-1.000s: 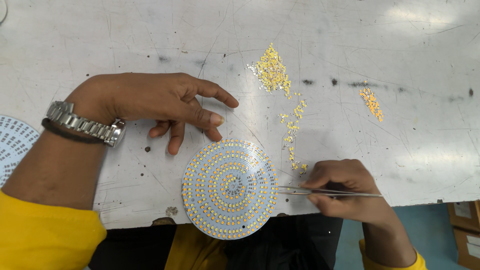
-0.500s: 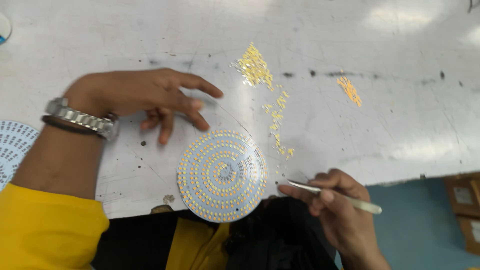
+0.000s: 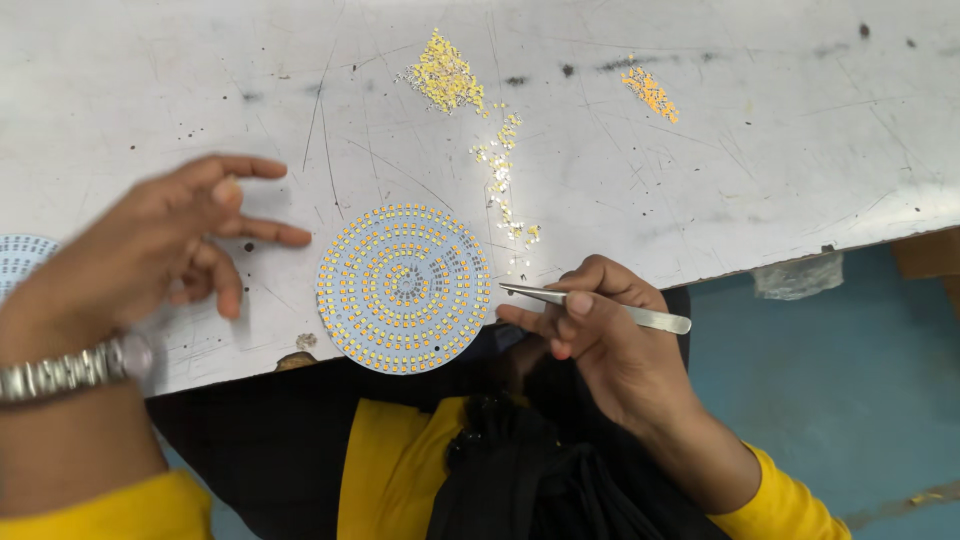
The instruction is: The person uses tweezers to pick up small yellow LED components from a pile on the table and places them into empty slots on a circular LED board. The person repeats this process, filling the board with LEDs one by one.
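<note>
Right hand (image 3: 600, 335), fingers pinched on slim metal tweezers (image 3: 600, 303), just right of round LED board (image 3: 404, 288) at near surface (image 3: 760, 170) edge. Left hand (image 3: 150, 250), fingers spread, holding nothing, left of board.

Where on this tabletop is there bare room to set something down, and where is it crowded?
Bare: the table right of the small orange pile, and the far left above the left hand. Crowded: the near edge, where the round board, the trail of yellow bits and the right hand with tweezers sit close.
</note>
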Tool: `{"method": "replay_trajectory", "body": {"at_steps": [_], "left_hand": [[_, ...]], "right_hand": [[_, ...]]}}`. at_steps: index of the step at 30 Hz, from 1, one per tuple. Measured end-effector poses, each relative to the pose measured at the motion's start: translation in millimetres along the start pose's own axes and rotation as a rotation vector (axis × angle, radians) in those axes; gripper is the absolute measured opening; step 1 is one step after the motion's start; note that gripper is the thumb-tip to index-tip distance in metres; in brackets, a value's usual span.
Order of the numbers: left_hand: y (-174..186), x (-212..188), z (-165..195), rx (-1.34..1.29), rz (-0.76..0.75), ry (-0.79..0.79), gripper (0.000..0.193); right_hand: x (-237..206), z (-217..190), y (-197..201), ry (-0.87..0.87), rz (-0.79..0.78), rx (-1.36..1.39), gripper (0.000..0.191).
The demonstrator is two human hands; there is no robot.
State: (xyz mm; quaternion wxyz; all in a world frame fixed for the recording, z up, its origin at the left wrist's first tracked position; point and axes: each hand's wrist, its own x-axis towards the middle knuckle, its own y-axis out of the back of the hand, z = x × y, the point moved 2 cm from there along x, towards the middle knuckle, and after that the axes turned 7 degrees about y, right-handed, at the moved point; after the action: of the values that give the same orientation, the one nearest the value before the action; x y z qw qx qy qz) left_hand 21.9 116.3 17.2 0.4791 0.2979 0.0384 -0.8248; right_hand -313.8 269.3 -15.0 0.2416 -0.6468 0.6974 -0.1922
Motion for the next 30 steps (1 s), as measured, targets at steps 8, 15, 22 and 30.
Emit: {"method": "replay_trajectory", "body": {"at_steps": [8, 15, 22, 30], "left_hand": [[-24.2, -13.6, -18.1, -0.219, 0.014, -0.045, 0.061], [-4.5, 22.0, 39.3, 0.126, -0.041, 0.016, 0.064], [19.2, 70.6, 64.6, 0.154, -0.163, 0.070, 0.069], [28.5, 95.3, 44.9, 0.034, -0.320, -0.026, 0.072]], "right_hand": [[-4.8, 8.8, -1.9, 0.000, -0.037, 0.056, 0.008], [2.4, 22.1, -9.1, -0.024, -0.010, 0.099, 0.010], [6.2, 29.1, 8.7, 0.072, -0.021, 0.048, 0.015], [20.5, 16.3, 36.1, 0.486, 0.132, -1.097, 0.013]]}}
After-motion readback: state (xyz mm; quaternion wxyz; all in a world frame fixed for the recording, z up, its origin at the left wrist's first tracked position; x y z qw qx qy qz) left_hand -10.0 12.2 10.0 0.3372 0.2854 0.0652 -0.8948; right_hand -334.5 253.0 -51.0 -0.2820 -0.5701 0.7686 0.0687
